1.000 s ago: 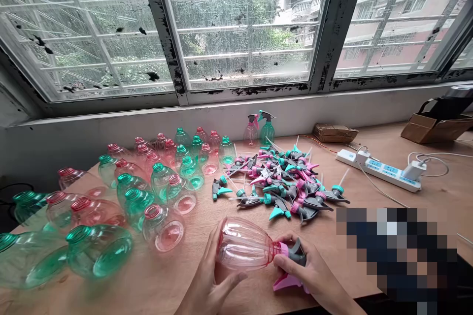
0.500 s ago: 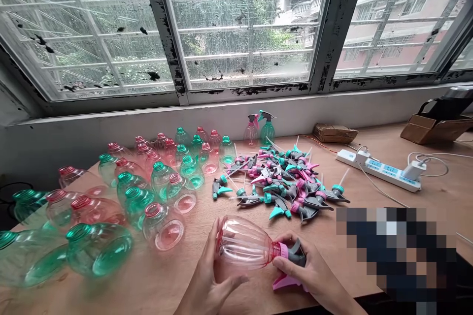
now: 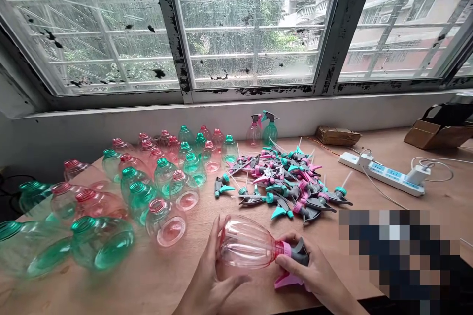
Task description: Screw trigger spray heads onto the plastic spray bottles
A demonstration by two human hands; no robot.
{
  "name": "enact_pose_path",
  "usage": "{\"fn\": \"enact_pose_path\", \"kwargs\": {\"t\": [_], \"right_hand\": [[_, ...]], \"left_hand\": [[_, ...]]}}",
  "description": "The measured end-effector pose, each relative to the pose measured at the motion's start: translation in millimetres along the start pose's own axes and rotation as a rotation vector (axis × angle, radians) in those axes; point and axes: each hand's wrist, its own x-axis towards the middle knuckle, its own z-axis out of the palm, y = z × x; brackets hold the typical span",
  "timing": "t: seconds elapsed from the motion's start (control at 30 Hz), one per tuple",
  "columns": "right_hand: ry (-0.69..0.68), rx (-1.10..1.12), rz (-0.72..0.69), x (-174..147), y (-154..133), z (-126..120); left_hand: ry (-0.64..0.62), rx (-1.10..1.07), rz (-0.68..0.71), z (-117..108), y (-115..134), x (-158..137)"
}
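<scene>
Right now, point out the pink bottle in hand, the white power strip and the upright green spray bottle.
Pink bottle (image 3: 248,243): head view, middle of its body.
White power strip (image 3: 386,173): head view, middle of its top.
Upright green spray bottle (image 3: 270,134): head view, on its body.

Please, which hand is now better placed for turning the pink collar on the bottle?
Probably the right hand: it holds the spray head at the pink collar, while the left hand is spread open at the base of the bottle.
</scene>
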Motion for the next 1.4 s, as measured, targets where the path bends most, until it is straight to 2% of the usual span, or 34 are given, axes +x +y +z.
{"fn": "enact_pose_path", "kwargs": {"t": [0.1,0.27,0.5,0.7,0.9,1.13,1.27,1.4], "right_hand": [[-0.008,-0.008,-0.005,0.2,-4.7,0.0],[-0.016,0.076,0.07,1.5,-5.6,1.1],[-0.018,0.071,0.024,-2.1,-9.6,1.9],[-0.018,0.021,-0.006,-1.6,-11.7,0.4],[-0.037,0.1,0.054,-1.5,-10.0,1.2],[-0.031,0.033,0.002,-0.6,-13.3,1.8],[-0.041,0.06,0.029,-1.4,-12.9,1.8],[-0.049,0.07,0.036,-3.1,-13.4,2.0]], "left_hand": [[0.015,-0.117,-0.01,-0.2,-3.8,-0.3],[-0.044,-0.039,-0.005,-3.2,-3.5,2.7],[-0.006,0.096,0.016,-3.9,-4.6,1.2],[-0.043,0.013,-0.038,-3.6,-3.0,-0.8],[-0.036,0.063,0.005,-2.9,-2.9,2.9],[-0.045,-0.025,-0.009,-1.0,4.2,-1.8],[-0.055,0.013,-0.032,-2.5,3.9,-1.6],[-0.044,0.007,0.011,-2.1,-0.6,0.6]]}}
